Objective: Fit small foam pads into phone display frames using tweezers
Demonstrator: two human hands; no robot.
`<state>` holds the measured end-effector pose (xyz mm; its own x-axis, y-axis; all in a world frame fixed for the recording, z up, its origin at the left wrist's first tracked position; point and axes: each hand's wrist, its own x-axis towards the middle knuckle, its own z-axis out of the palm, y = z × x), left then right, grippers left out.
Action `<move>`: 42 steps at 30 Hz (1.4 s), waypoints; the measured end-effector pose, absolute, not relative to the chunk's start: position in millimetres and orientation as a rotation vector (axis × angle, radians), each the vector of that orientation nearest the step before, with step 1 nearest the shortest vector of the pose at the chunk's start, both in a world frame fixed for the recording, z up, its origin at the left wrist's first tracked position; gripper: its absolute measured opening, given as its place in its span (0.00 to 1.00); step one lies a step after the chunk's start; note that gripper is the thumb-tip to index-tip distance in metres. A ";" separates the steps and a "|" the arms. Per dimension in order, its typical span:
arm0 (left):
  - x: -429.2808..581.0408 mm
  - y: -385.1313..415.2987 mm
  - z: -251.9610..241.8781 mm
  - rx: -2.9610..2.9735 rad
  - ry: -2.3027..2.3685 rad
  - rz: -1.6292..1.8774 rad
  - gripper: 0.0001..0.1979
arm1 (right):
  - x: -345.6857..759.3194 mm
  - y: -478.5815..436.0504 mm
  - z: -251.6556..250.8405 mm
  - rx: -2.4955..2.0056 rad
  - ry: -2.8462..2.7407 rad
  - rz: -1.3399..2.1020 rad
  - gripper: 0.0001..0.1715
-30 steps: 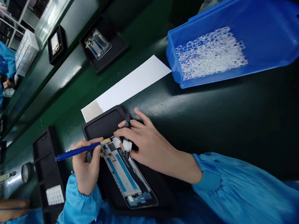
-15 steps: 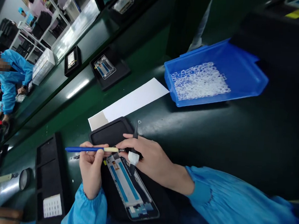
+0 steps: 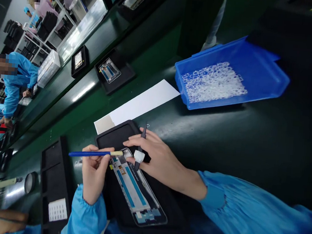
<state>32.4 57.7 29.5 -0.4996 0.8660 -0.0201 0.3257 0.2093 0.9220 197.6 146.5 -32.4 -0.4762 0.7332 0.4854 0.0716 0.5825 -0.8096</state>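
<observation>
Our left grip [image 3: 94,173] pinches blue pen-like tool [image 3: 89,154]; our right grip [image 3: 161,159] pinches dark tweezers [image 3: 144,134] near phone frame [image 3: 133,188]. Label sheet [image 3: 58,209]: print too small to read.

Slim blue tool [image 3: 89,154] and black tweezers [image 3: 143,135] at far end of striped phone frame [image 3: 133,188]

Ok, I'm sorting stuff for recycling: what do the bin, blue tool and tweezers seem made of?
Bin: probably moulded plastic, semi-gloss; even colour, soft sheen. Blue tool: likely smooth plastic, evenly coloured; its cream end may differ. Tweezers: dark, little shine; coated metal or plastic, I can't tell which.
</observation>
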 end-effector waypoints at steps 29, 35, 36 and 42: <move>15.9 58.5 45.7 1.666 1.974 0.687 0.12 | 200.8 145.2 -38.0 -0.692 -2.060 0.888 0.17; 14.8 60.6 46.5 1.691 1.969 0.657 0.12 | 201.5 145.8 -37.3 -0.692 -2.070 0.876 0.17; 14.6 61.4 46.8 1.703 1.965 0.651 0.11 | 201.6 145.8 -37.3 -0.692 -2.072 0.873 0.17; 14.2 64.7 48.4 1.686 1.954 0.666 0.11 | 201.4 145.3 -37.3 -0.691 -2.069 0.893 0.18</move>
<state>14.2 64.7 48.4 -0.1332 0.9904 -0.0376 0.7610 0.1265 0.6363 201.4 145.3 -37.3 -0.5607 0.7071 0.4309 0.1716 0.6083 -0.7749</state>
